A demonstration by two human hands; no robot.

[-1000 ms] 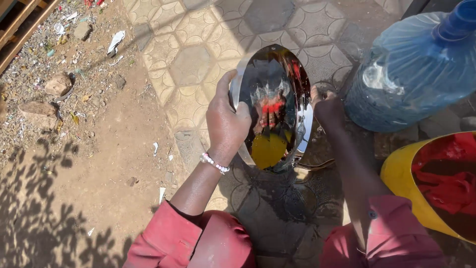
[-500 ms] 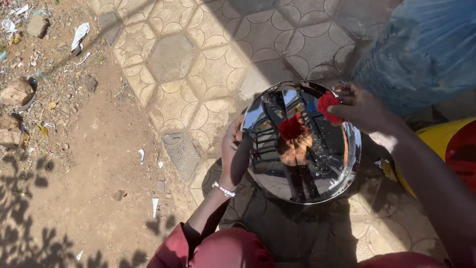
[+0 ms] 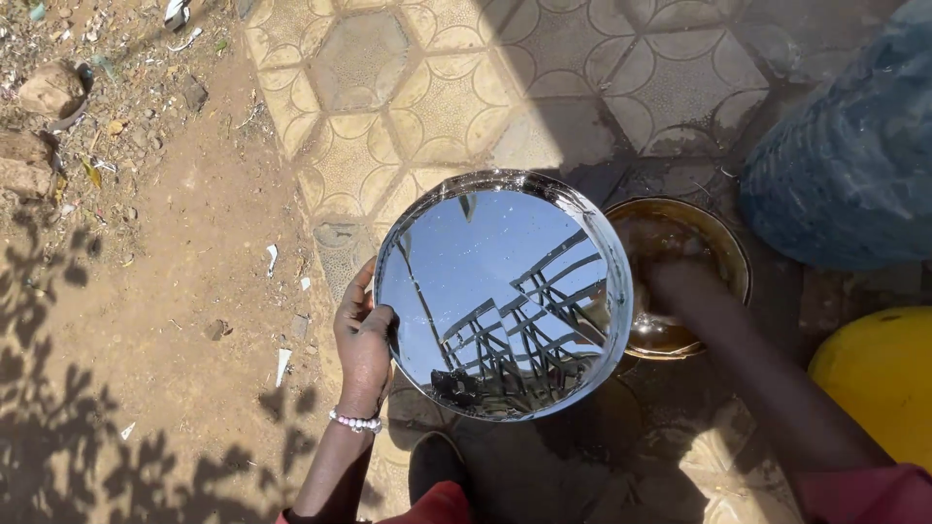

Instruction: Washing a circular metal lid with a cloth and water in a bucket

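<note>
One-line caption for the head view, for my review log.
Left hand holds a shiny steel tray; right hand dips into a bowl of brown water.

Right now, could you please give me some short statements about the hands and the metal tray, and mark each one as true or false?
1. The left hand grips the rim of the round shiny metal tray. True.
2. The right hand also holds the tray. False: it reaches into the brown bowl beside the tray.
3. The tray's surface mirrors blue sky. True.
4. The left wrist is bare. False: it wears a pale beaded bracelet.
5. A yellow basin shows at the right edge. True.
</note>
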